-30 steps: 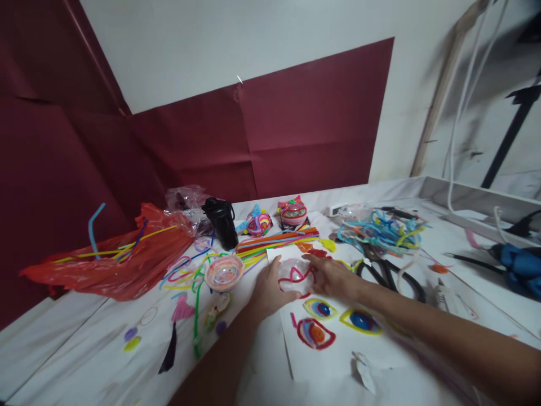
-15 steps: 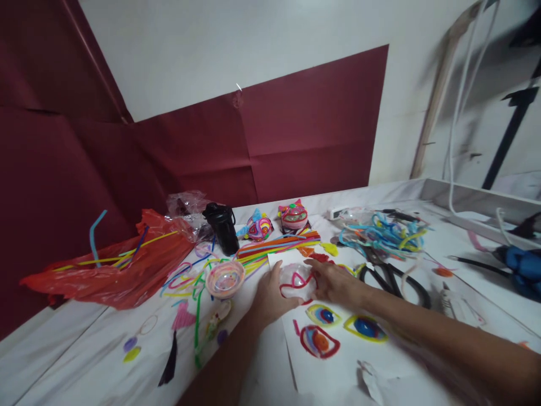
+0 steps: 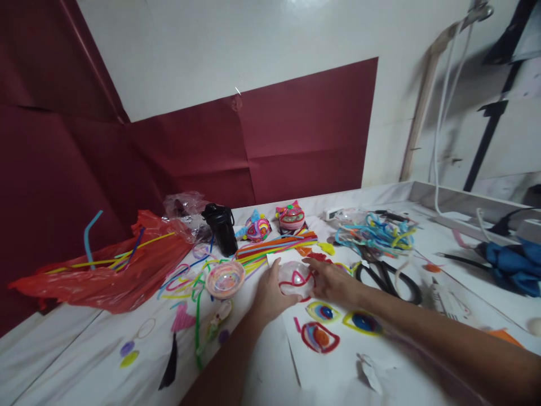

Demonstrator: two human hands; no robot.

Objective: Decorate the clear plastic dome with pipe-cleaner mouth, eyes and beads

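Observation:
Between my two hands is a clear plastic dome (image 3: 291,272) with a curved red pipe-cleaner outline on it. My left hand (image 3: 270,293) curls round its left side, the thumb at the near edge. From the right, my right hand (image 3: 329,277) grips the opposite side with bent fingers. The dome is over the upper part of a white paper sheet (image 3: 310,372); whether it rests there I cannot tell. Just below it lie a yellow-rimmed eye shape (image 3: 322,311), a second one with a blue middle (image 3: 363,322) and a red-rimmed one with an orange middle (image 3: 320,337).
Left of my hands stands a pink-toned bowl (image 3: 225,279), with a black bottle (image 3: 222,228) behind. Black-handled scissors (image 3: 384,277) and a glue gun (image 3: 448,299) lie to the right. Pipe cleaners (image 3: 270,247), a red plastic bag (image 3: 114,270) and two decorated balls (image 3: 291,216) are farther out.
The camera view has turned slightly to the right. Both hands keep their hold on the dome, with almost no movement of the fingers.

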